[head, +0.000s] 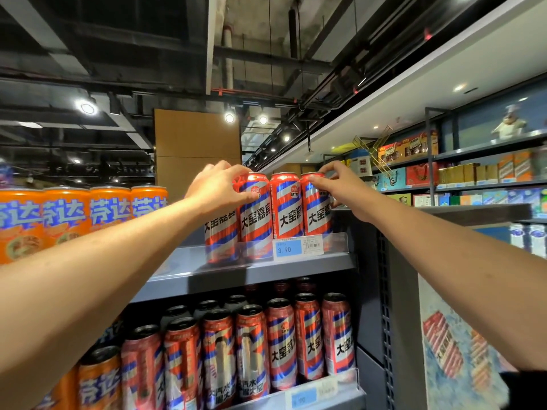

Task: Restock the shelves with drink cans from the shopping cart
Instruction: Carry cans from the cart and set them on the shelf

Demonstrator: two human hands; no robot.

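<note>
Tall red cans with blue and white diagonal stripes stand in a row on the top shelf (254, 269). My left hand (220, 189) grips the top of a striped can (256, 220) near the left of the row. My right hand (344, 187) pinches the rim of the rightmost striped can (316, 213), thumb on its near side. A third striped can (287, 205) stands untouched between them. Another can (220, 241) stands partly hidden under my left wrist. The shopping cart is out of view.
Orange cans (68, 220) fill the top shelf to the left. The lower shelf holds several more striped cans (281, 344) and orange ones (97, 380). A price tag (297, 247) reading 3.90 sits on the shelf edge. Boxed goods line the shelving (473, 173) at right.
</note>
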